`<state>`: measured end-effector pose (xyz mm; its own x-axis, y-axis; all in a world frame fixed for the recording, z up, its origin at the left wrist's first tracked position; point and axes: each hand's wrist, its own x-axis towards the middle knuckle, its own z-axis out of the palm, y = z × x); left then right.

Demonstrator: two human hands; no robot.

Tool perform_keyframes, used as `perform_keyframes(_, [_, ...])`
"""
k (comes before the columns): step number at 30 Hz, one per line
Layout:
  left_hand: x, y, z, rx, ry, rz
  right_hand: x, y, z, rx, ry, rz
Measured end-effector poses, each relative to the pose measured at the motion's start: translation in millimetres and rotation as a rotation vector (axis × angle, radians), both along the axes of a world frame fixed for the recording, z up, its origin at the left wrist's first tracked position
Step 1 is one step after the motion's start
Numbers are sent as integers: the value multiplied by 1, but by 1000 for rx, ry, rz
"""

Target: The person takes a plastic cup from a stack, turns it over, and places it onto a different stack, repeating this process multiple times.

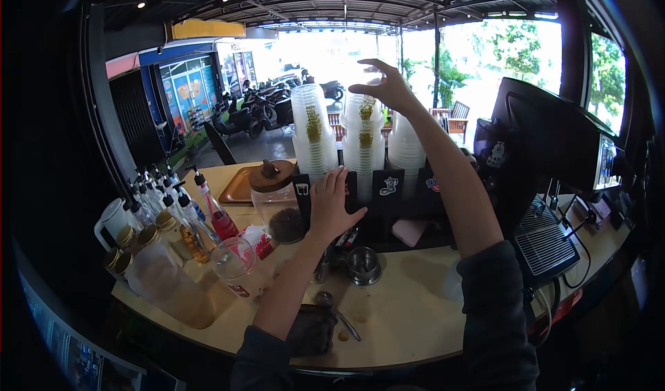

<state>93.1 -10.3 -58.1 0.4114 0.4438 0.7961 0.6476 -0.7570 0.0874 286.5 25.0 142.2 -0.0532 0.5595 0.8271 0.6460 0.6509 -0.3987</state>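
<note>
Stacks of clear plastic cups with printed labels rise from a black holder (388, 200). My left hand (330, 204) lies against the front of the holder, fingers apart, just below the left cup stack (312, 131). Raised at the top of the middle cup stack (364, 138), my right hand (389, 86) has its thumb and fingers spread in a wide curve, with nothing between them. The right cup stack (406, 148) stands beneath my right forearm.
Syrup pump bottles (216, 211) and gold-lidded jars (166, 223) crowd the left. A wooden-lidded glass jar (273, 207), clear plastic cup (235, 266), metal cup (363, 265), spoon (348, 325) and dark cloth (310, 332) are nearby. A metal drip grate (547, 242) is at right.
</note>
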Motion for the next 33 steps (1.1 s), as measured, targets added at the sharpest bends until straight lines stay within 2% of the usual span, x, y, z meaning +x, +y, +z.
perform_keyframes(2, [0, 0, 0, 4, 9, 1, 2, 1, -4, -89, 11, 81])
perform_keyframes(6, [0, 0, -1, 0, -3, -20, 6, 19, -19, -3, -102, 51])
perform_keyframes(13, [1, -1, -2, 5, -46, -42, 6, 22, -37, 64, -28, 81])
perform_keyframes(17, [3, -2, -3, 2, -44, -29, 4, 16, -41, 14, -33, 81])
perform_keyframes(19, [2, -1, -3, -2, -40, -28, -3, 11, -45, 105, -59, -56])
perform_keyframes(20, [1, 0, -3, -3, -42, -26, -7, 8, -47, 104, -61, -54])
perform_keyframes(22, [-1, 2, -1, 17, -73, -98, -13, 0, -56, 259, -41, -221])
perform_keyframes(26, [2, -30, 12, -42, -144, -167, -6, -35, -71, 423, 37, -124])
perform_keyframes(28, [13, -58, 11, -20, -182, -197, 0, -69, -80, 426, -95, 17])
perform_keyframes(30, [27, -88, 9, -131, -223, -357, 4, -109, -96, 331, -78, 78])
perform_keyframes(32, [41, -118, 3, -193, -226, -412, 11, -159, -108, 195, -132, 11])
perform_keyframes(33, [47, -131, -3, -292, -282, -511, 17, -178, -117, 175, -130, -4])
